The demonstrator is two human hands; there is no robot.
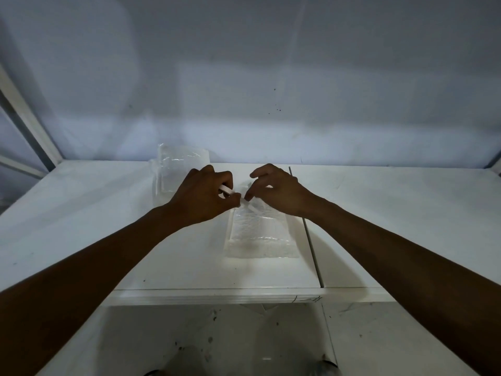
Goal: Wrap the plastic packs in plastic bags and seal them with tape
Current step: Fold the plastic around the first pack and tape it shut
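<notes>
The flat clear plastic bag (260,234) with a pack inside lies on the white worktop (81,213), just below the fingers and reaching nearer than them, its far end gathered between the two hands. The left hand (203,198) has its fingers clenched around a small white tape roll (226,189). The right hand (279,194) pinches a thin clear strip (248,203) between thumb and fingertip just above the bag's far end; by the look of it, this is tape drawn off the roll.

I judge this pack bagged and its sealing under way: the strip is not yet pressed down or torn free. Beyond the left fingers, close to the grey wall (244,77), rests a pile of clear plastic packs (184,169). Whether those are already wrapped I cannot tell, so more work may remain.

A dark seam (311,240) in the worktop runs just right of the bag, passing under the right wrist. Open worktop spreads to either side of the fingers, and the front edge (217,295) sits well nearer than the bag — room enough to smooth the tape down.
</notes>
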